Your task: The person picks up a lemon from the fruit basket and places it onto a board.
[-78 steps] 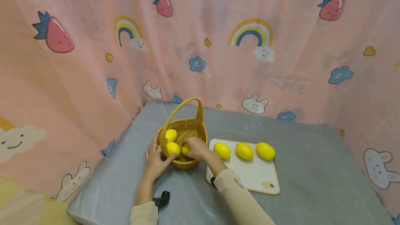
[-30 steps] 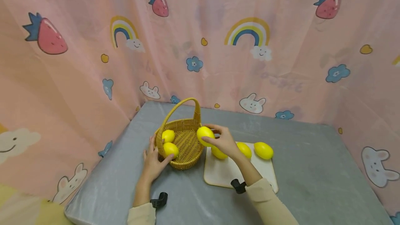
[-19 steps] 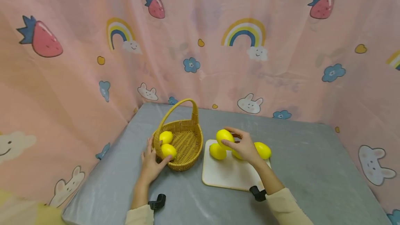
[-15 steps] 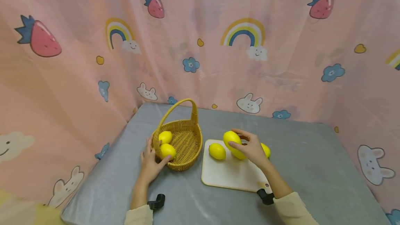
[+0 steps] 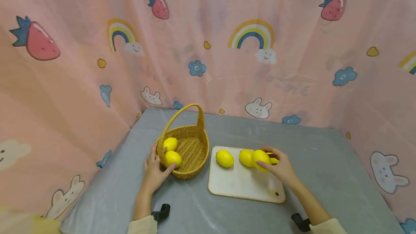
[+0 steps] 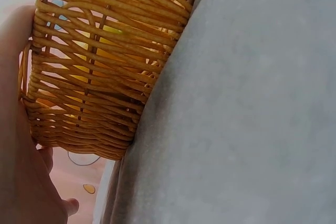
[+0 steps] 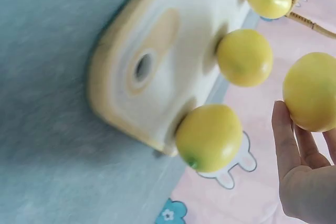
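While the left hand grips the near left rim of the wicker basket, its thumb over the edge, the right hand pinches a raised lemon between thumb and fingers above the white board. Two lemons lie side by side within the basket, against its left wall. Three more, the board lemons, lie in a row along the far part of the board; the right wrist view shows them apart from one another and from the raised lemon. Basket and board stand just beside each other on a grey-covered table, before a pink patterned curtain.
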{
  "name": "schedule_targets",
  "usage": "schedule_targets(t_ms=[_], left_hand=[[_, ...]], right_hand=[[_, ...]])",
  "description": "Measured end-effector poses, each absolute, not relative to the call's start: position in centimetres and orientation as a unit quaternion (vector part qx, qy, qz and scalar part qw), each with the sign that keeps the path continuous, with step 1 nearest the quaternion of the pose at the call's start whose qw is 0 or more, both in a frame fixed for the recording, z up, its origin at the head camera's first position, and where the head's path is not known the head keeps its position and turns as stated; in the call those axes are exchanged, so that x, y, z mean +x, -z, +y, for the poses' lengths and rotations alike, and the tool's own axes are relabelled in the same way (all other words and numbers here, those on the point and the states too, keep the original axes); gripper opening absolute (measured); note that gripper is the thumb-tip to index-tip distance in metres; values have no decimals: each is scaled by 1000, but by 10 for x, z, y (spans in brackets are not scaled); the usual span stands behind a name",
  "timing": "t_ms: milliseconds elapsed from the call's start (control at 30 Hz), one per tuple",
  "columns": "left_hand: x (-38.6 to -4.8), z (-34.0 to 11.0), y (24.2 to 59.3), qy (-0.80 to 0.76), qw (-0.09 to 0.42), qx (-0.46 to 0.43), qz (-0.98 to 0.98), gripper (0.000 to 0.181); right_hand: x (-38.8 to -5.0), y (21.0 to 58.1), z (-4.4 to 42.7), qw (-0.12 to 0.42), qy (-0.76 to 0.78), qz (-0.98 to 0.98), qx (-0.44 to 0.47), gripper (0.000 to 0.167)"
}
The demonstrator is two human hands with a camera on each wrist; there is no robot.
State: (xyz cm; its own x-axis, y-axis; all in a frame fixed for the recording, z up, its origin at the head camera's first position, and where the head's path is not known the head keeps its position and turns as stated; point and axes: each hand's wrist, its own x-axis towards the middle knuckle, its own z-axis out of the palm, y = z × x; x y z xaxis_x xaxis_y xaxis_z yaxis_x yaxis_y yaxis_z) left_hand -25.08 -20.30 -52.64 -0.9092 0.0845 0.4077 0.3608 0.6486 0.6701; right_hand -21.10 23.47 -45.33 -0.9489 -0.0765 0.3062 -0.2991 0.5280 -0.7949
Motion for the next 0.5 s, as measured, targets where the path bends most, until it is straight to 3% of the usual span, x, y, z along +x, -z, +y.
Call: schedule_targets(t_ms=[500], left_hand=[[-249, -202, 522, 399, 167, -121, -894, 75]], right_hand=[[-190, 475, 264, 62, -462, -884, 40, 46]])
